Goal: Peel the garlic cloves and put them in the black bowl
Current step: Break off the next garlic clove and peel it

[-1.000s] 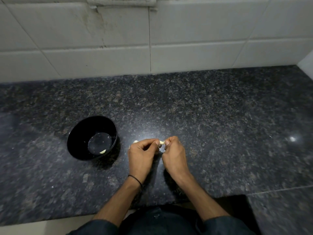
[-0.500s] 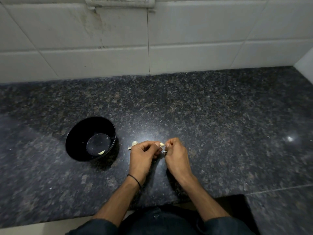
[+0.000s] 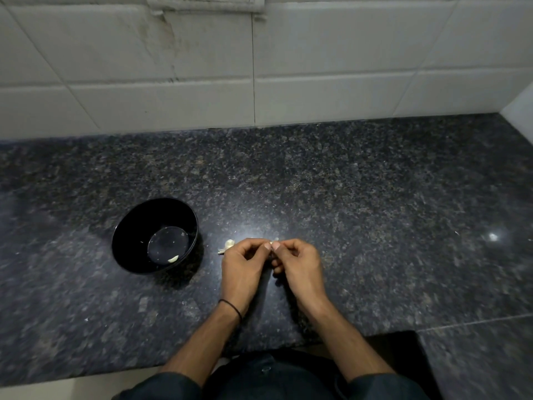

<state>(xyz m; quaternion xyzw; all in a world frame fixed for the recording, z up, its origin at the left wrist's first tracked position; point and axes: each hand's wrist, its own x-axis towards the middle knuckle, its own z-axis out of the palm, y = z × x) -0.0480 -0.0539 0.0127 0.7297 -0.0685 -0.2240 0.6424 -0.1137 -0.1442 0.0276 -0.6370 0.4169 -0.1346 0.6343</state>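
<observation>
Both hands are meeting over the dark stone counter (image 3: 375, 226), thumbs and forefingers coming together tip to tip. The left hand (image 3: 245, 267) and the right hand (image 3: 300, 264) are each pinching the garlic clove (image 3: 271, 243), which is showing only as a pale sliver between the thumbnails. Its long axis is probably running from nine to three o'clock, one end in each pinch, but too little of it is showing to be sure, and how much skin is left on it cannot be told.

The black bowl (image 3: 129, 226) is sitting on the counter at nine o'clock from the pinched clove, well apart from it, and is already holding one peeled clove (image 3: 173, 258) at the five o'clock edge of its flat bottom. The left hand is lying nearer the bowl, so the drop is likely falling to that hand, crossing straight towards nine o'clock.

A loose garlic piece (image 3: 227, 245) is lying on the counter just beside the left knuckles, between hand and bowl, right under that path.

Both wrists are hanging low, backs of the hands facing up, remaining fingers curling under; a thin black band (image 3: 230, 308) is circling the left wrist
</observation>
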